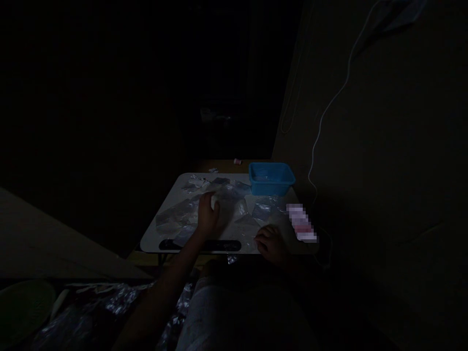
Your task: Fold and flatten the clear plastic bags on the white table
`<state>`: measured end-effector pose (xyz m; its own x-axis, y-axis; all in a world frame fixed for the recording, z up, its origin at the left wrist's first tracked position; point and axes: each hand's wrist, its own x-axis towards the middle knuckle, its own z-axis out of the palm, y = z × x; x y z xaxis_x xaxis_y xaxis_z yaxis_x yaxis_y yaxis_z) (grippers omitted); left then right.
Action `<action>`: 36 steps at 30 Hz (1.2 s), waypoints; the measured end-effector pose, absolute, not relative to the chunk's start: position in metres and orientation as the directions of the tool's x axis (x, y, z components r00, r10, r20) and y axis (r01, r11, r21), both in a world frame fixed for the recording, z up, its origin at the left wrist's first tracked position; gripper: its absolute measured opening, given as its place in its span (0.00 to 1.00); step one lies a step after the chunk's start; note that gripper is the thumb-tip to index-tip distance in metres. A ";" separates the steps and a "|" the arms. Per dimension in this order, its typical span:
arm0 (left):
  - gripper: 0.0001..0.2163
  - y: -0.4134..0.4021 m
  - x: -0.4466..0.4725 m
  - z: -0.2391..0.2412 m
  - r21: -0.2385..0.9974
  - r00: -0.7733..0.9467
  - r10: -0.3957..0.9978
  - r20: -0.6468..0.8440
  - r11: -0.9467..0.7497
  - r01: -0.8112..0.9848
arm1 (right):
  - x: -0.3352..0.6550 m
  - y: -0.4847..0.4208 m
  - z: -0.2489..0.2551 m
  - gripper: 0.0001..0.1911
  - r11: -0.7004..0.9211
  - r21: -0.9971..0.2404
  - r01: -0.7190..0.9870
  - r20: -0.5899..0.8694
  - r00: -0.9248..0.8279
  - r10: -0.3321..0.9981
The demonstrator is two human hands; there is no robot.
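Observation:
The scene is very dark. My left hand [207, 214] reaches over a small white table [153, 234] and rests among several clear plastic bags [175, 214] spread on it; its fingers look curled on a pale piece near the fingertips. My right hand [271, 243] lies at the table's near right edge with fingers curled, touching a clear bag. What either hand holds is too dim to name.
A blue plastic tub [271, 178] stands at the table's far right corner. A blurred pinkish object [302, 223] lies at the right edge. A white cable [329, 105] hangs down the wall. Shiny plastic [120, 297] lies on the floor at lower left, next to a green round object [22, 307].

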<state>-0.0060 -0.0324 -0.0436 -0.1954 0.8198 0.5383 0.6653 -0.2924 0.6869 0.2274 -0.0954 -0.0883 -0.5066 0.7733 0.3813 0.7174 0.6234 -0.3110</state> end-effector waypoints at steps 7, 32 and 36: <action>0.16 -0.104 0.038 -0.094 0.286 0.365 0.882 0.297 -0.447 0.847 | 0.205 -0.100 -0.085 0.13 0.666 -0.280 0.691 0.365 -0.566 0.740; 0.24 -0.134 0.042 -0.109 0.095 0.466 0.868 0.172 -0.485 0.869 | 0.210 -0.096 -0.103 0.21 0.546 -0.088 0.833 0.294 -0.502 0.813; 0.24 -0.141 0.037 -0.108 0.133 0.488 0.857 0.164 -0.510 0.850 | 0.229 -0.086 -0.107 0.24 0.448 -0.066 0.892 0.290 -0.412 0.864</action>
<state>0.0371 -0.1411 -0.1077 0.4884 0.8570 0.1642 0.8499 -0.5099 0.1330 0.2287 -0.0861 -0.1067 -0.4120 0.8639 0.2895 0.8918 0.4475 -0.0663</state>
